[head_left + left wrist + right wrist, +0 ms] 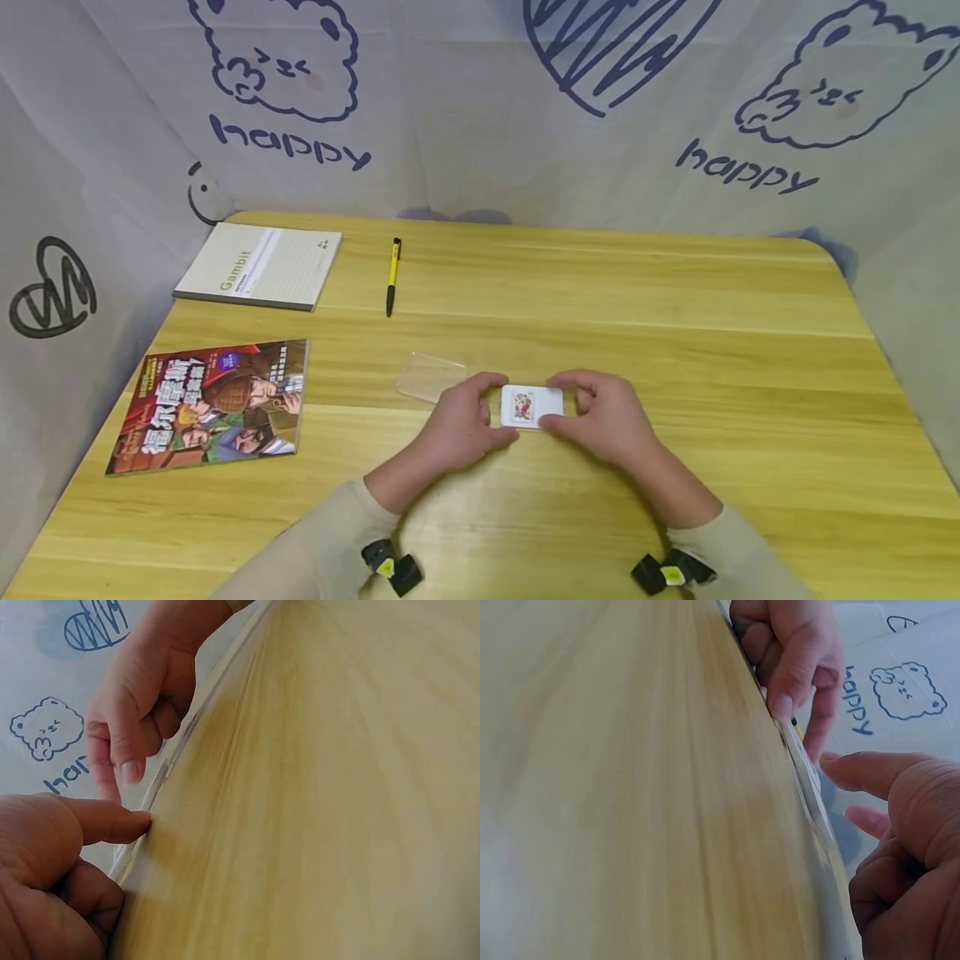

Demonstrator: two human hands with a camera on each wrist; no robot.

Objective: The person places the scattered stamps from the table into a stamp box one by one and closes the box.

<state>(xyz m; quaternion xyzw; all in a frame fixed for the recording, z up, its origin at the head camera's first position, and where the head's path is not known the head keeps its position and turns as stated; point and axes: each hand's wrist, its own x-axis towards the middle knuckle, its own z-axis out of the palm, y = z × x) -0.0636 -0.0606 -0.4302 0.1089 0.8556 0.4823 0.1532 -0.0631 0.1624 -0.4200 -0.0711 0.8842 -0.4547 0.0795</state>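
A flat white pack of playing cards (512,418) with rounded corners lies on the wooden table, a small coloured figure printed toward its left end. My left hand (459,421) holds the left end, index finger at the far corner and thumb at the near one. At the right end, my right hand (607,414) grips it with the index finger along the far edge and the thumb over the near right part. From the left wrist, the left thumb (124,823) shows at the near edge. A clear plastic lid (420,375) lies behind the left hand, partly overlapped by it.
A comic-style book (217,408) lies on the table's left side, and a Gambit notebook (262,267) behind it. A yellow and black pen (393,277) rests right of the notebook. White cloth with drawings (465,125) hangs around the table (750,350).
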